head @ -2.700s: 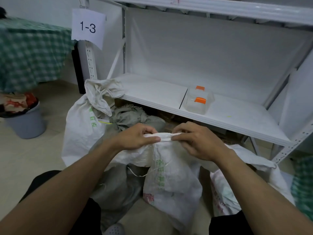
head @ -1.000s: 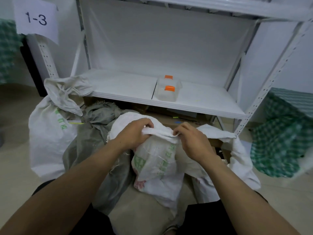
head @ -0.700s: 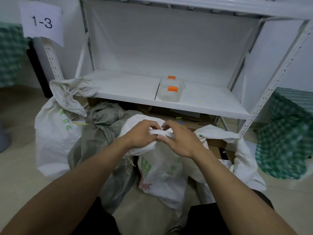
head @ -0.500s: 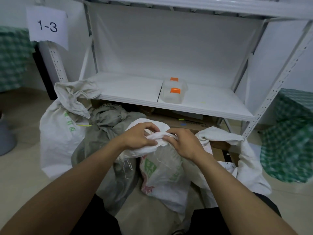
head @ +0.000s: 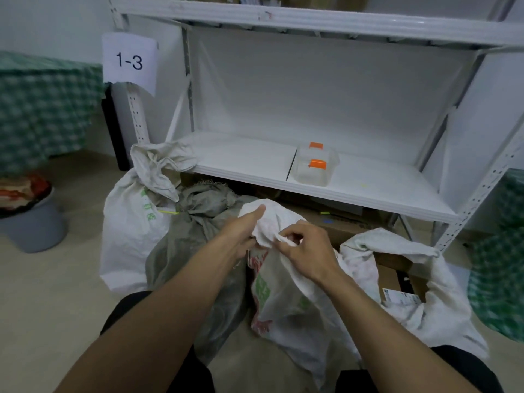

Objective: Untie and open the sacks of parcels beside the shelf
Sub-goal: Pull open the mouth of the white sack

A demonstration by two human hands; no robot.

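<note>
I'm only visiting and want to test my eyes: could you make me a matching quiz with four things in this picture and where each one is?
Things
1. clear box
2. grey sack
3. middle white sack
4. paper sign

Places
A. neck held by the left hand and right hand
B. on the shelf board
C. on the shelf post, upper left
D. on the floor, just left of the held sack

Pairs: 1-B, 2-D, 3-A, 4-C

A parcel storeroom: white metal shelving labelled "1-3", woven sacks on the floor.
</note>
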